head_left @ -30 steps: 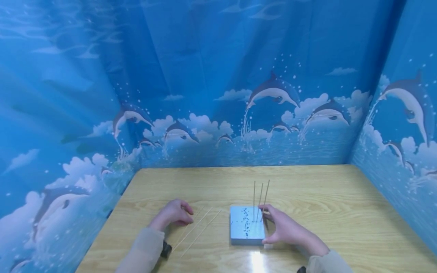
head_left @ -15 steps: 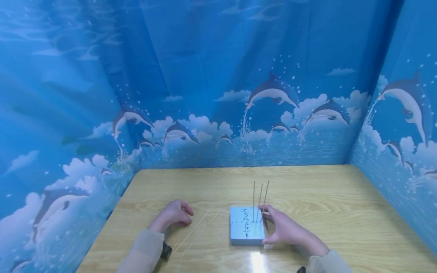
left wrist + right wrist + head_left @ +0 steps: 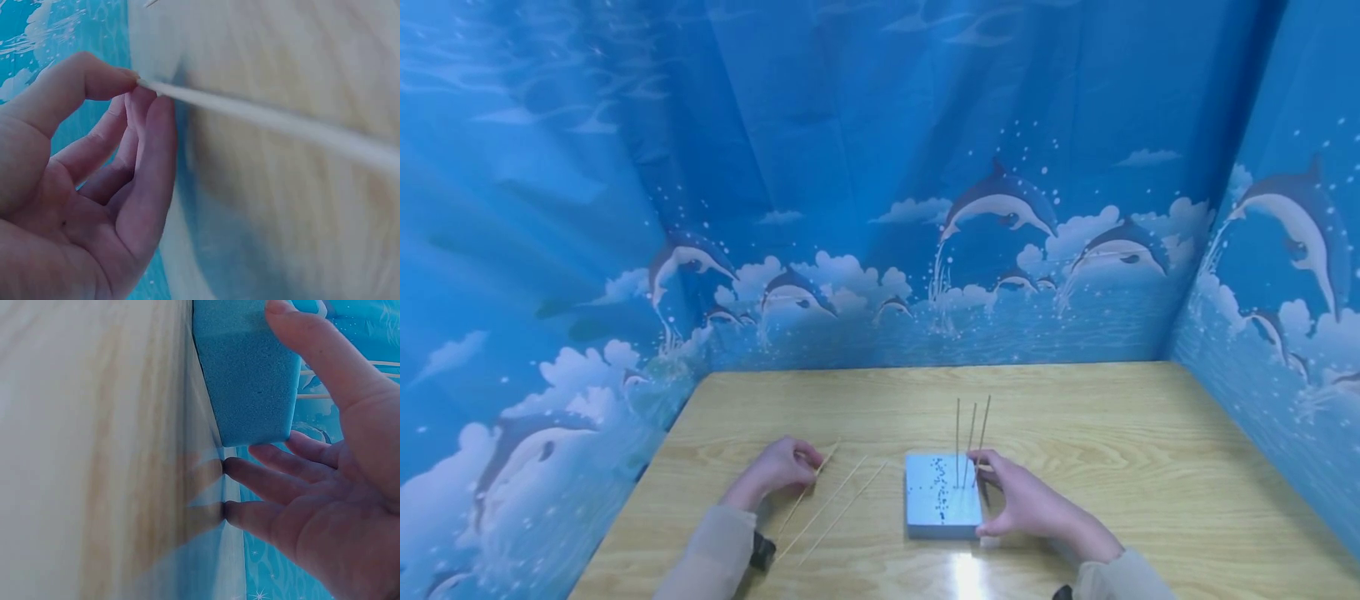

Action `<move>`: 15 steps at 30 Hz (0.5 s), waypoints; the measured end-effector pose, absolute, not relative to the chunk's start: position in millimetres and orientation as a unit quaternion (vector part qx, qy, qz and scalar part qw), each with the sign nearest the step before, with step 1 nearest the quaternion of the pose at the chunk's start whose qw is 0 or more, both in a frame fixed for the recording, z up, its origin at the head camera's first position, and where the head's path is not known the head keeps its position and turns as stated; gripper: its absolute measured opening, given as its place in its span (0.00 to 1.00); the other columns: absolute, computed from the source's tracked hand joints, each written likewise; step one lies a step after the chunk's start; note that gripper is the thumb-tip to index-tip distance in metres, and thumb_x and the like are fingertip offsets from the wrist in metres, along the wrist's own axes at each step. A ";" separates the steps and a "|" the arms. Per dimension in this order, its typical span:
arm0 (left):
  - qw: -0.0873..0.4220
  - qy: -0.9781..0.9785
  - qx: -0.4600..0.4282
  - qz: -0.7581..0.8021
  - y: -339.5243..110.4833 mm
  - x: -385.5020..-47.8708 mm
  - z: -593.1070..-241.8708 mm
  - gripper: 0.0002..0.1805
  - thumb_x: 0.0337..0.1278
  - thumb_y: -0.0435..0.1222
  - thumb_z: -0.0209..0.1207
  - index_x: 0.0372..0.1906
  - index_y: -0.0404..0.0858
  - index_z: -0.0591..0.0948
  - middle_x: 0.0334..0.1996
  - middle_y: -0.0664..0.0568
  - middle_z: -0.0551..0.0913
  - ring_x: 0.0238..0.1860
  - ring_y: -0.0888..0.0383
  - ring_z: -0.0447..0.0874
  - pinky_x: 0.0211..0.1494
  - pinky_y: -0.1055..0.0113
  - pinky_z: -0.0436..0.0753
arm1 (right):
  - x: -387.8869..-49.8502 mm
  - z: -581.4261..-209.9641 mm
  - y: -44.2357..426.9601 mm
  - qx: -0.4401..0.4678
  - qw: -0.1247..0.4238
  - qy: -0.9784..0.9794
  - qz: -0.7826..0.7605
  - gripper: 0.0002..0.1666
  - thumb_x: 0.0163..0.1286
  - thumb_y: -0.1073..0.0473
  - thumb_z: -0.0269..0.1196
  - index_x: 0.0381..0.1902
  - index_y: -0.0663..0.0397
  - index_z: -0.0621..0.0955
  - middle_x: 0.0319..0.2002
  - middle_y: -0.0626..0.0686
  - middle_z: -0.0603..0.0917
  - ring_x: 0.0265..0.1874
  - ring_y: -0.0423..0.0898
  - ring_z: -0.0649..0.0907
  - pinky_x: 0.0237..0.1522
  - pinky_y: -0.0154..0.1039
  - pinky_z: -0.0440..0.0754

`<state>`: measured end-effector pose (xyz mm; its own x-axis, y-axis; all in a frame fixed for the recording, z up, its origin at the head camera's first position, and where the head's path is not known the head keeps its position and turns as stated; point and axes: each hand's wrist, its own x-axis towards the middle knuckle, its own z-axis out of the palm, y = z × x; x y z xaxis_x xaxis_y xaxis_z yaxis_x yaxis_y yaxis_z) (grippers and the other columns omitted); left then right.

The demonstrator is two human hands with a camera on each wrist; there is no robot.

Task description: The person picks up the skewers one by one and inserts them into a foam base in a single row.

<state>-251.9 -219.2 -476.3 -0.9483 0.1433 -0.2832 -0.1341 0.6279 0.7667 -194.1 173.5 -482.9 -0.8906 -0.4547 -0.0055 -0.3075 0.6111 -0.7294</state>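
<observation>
My left hand (image 3: 782,469) pinches a thin bamboo skewer (image 3: 262,117) between thumb and fingertips. In the head view this skewer slants over the left of the table. Two more skewers (image 3: 850,506) lie beside it on the wood. A light-blue foam block (image 3: 922,500), its top dotted with small dark holes, sits right of them. Three skewers (image 3: 957,433) stand in the block near its right side, one tilted. My right hand (image 3: 1033,502) grips the block's right end, with the thumb at the near side and fingers at the far side, as the foam (image 3: 250,378) shows.
The wood-grain table (image 3: 1097,433) is bounded at the back and sides by blue dolphin-print curtains (image 3: 850,167). Something small and whitish (image 3: 989,542) shows under the right thumb, its kind unclear. Light glares off the tabletop in front of the block.
The skewer at my left hand has shifted, and more of its far end now shows past the fingers. The left hand has moved slightly left; the right hand and block look unmoved.
</observation>
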 end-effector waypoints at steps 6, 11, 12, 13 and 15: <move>0.169 0.871 0.014 0.460 -224.7 -257.5 -466.2 0.19 0.41 0.23 0.64 0.45 0.31 0.82 0.30 0.45 0.84 0.25 0.57 0.80 0.30 0.68 0.84 | -194.8 -481.5 172.9 -0.204 0.100 0.895 -0.384 0.64 0.38 0.54 0.81 0.72 0.64 0.62 0.71 0.66 0.66 0.65 0.63 0.74 0.69 0.60 0.67; 0.180 0.861 0.023 0.474 -226.3 -258.2 -457.4 0.20 0.44 0.23 0.60 0.48 0.30 0.81 0.29 0.46 0.82 0.25 0.59 0.79 0.30 0.68 0.84 | -194.9 -482.9 173.0 -0.206 0.098 0.894 -0.385 0.65 0.38 0.53 0.81 0.72 0.64 0.62 0.71 0.66 0.66 0.65 0.63 0.75 0.69 0.60 0.67; 0.184 0.858 0.025 0.479 -226.4 -258.3 -456.3 0.20 0.45 0.23 0.60 0.49 0.30 0.81 0.29 0.46 0.82 0.25 0.59 0.80 0.31 0.67 0.85 | -194.8 -483.1 173.2 -0.209 0.097 0.894 -0.385 0.65 0.38 0.53 0.81 0.71 0.65 0.62 0.71 0.66 0.66 0.65 0.63 0.75 0.69 0.60 0.67; 0.187 0.855 0.027 0.483 -226.4 -258.2 -455.4 0.20 0.46 0.23 0.59 0.49 0.29 0.80 0.30 0.47 0.82 0.26 0.59 0.80 0.32 0.66 0.86 | -194.6 -483.1 173.4 -0.212 0.095 0.893 -0.386 0.65 0.38 0.53 0.81 0.71 0.65 0.62 0.71 0.67 0.66 0.65 0.64 0.75 0.69 0.61 0.68; 0.189 0.851 0.029 0.489 -225.6 -258.2 -453.5 0.20 0.47 0.23 0.59 0.50 0.29 0.80 0.31 0.47 0.81 0.27 0.59 0.81 0.34 0.65 0.88 | -194.5 -483.4 173.8 -0.217 0.093 0.891 -0.388 0.64 0.38 0.53 0.81 0.71 0.66 0.62 0.71 0.67 0.66 0.65 0.65 0.75 0.68 0.61 0.68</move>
